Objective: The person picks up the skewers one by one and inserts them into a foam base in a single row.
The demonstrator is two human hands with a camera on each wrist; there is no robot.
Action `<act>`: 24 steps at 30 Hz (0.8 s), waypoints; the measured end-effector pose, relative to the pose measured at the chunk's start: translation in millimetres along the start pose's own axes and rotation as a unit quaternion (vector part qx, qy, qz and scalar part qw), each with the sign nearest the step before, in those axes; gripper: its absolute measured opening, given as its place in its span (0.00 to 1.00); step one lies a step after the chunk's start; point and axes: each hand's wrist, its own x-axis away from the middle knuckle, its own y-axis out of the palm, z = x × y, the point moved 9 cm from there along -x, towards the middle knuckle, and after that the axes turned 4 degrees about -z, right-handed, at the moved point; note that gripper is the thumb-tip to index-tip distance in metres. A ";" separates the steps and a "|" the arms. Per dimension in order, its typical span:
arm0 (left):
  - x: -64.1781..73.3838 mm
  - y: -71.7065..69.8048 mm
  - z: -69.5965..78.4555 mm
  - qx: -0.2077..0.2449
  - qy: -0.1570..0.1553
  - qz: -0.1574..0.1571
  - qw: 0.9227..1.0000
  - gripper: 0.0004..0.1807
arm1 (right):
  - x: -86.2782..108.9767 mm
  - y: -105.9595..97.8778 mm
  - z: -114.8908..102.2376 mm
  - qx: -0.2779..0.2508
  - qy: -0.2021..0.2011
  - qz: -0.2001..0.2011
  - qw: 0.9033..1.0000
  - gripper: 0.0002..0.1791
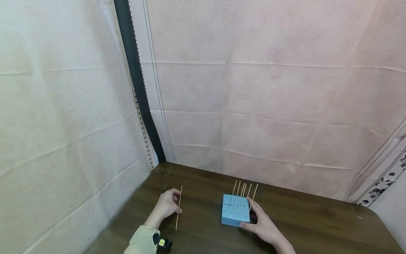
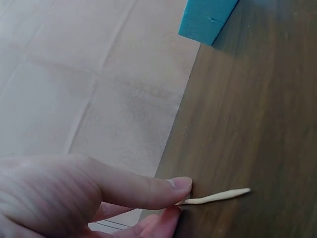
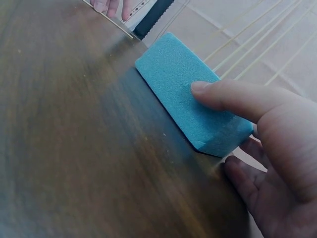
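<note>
My left hand [image 1: 166, 205] pinches a thin wooden skewer [image 1: 177, 221] between thumb and fingers over the left part of the table. In the left wrist view a pale, tapered end of the skewer [image 2: 218, 197] sticks out past the fingertips. To the right, a blue foam block [image 1: 231, 222] sits on the table with several skewers [image 1: 255, 190] standing in its top, the rightmost leaning outward. My right hand [image 1: 264, 227] grips the block at its right side. The right wrist view shows its thumb [image 3: 210, 93] against the block's front face, with other fingers partly hidden behind the corner.
The brown wooden table [image 1: 317, 225] runs back to a pale cloth hanging [image 1: 269, 106]. Another pale cloth [image 1: 63, 141] hangs along the left edge, with a dark strip [image 1: 136, 70] in the corner. A small black device [image 1: 161, 242] is on the left wrist.
</note>
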 end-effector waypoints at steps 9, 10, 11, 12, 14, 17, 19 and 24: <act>6.4 -0.8 1.8 0.007 -0.008 0.009 1.000 0.38 | -0.2 0.0 0.0 0.005 0.001 0.001 1.000 0.63; 6.8 -0.6 1.8 0.007 -0.009 0.010 1.000 0.37 | -0.2 0.3 0.2 0.007 0.001 0.001 1.000 0.63; 7.0 -0.4 1.5 0.009 -0.012 0.010 1.000 0.36 | -0.1 0.4 0.1 0.006 0.001 0.002 1.000 0.63; 7.4 -0.3 1.6 0.010 -0.011 0.010 1.000 0.36 | 0.0 0.4 -0.2 0.006 0.000 0.002 1.000 0.63; 7.9 -0.3 1.9 0.013 -0.010 0.010 1.000 0.34 | 0.4 0.1 -0.8 0.006 0.000 0.003 1.000 0.63; 8.2 0.7 1.6 0.021 -0.010 0.006 1.000 0.33 | 1.1 -0.3 -1.2 0.005 0.000 0.004 1.000 0.63; 7.7 0.8 0.7 0.024 -0.007 0.005 1.000 0.33 | 1.4 -0.3 -1.0 0.006 0.002 0.003 1.000 0.63; 4.2 -1.5 -2.1 0.031 0.000 0.003 1.000 0.34 | -0.3 0.1 -1.0 0.006 0.001 0.001 1.000 0.63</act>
